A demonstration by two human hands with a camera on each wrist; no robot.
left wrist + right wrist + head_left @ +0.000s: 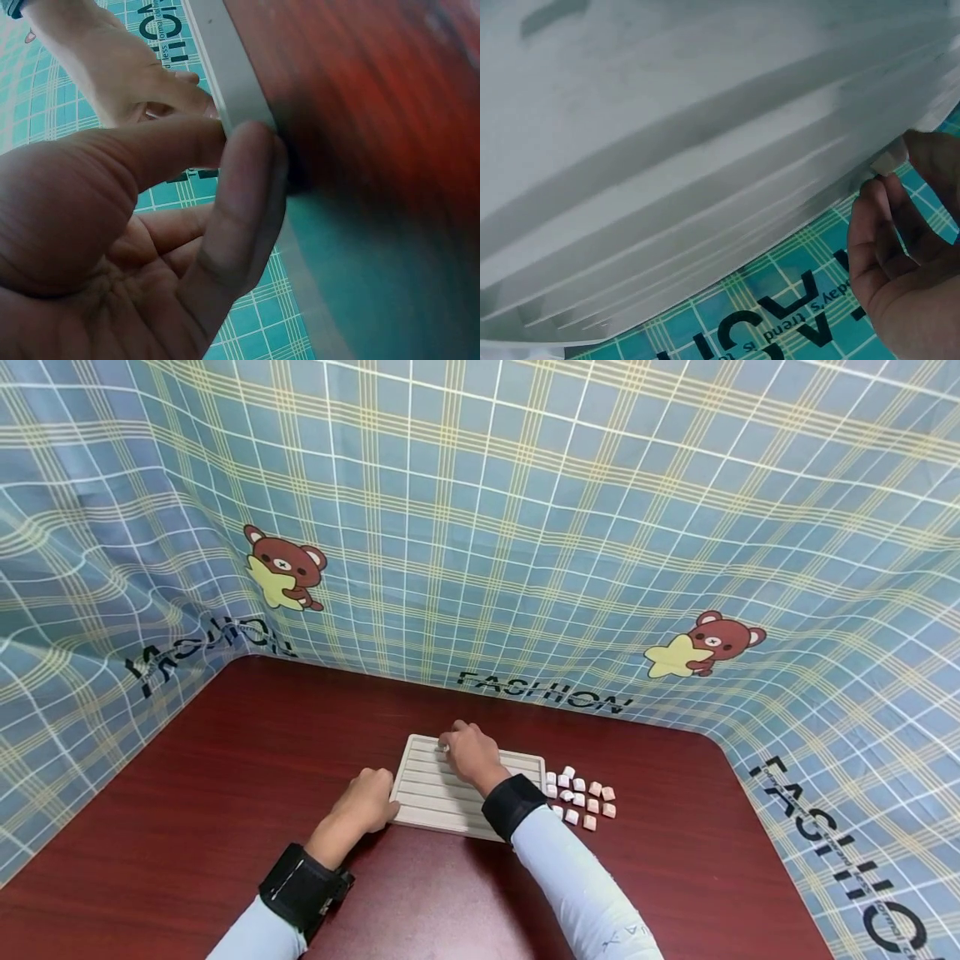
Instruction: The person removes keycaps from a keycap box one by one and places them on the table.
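Note:
A pale ridged tray [435, 797] with long parallel grooves lies on the table. At its left side, my left hand [366, 800] pinches the rim, thumb on one face and fingers on the other, as the left wrist view shows. My right hand [472, 756] is over the tray's far left part. Between its thumb and fingertips it pinches a small whitish keycap [890, 161], close to the far edge of the tray. The fingers partly cover the keycap, and my right forearm crosses the tray's right portion in the head view.
Several loose keycaps, white ones [578, 785] and pinkish ones [590, 822], lie just right of the tray. The dark red table [300, 727] is bordered by a blue plaid cloth [480, 527] with bears and lettering.

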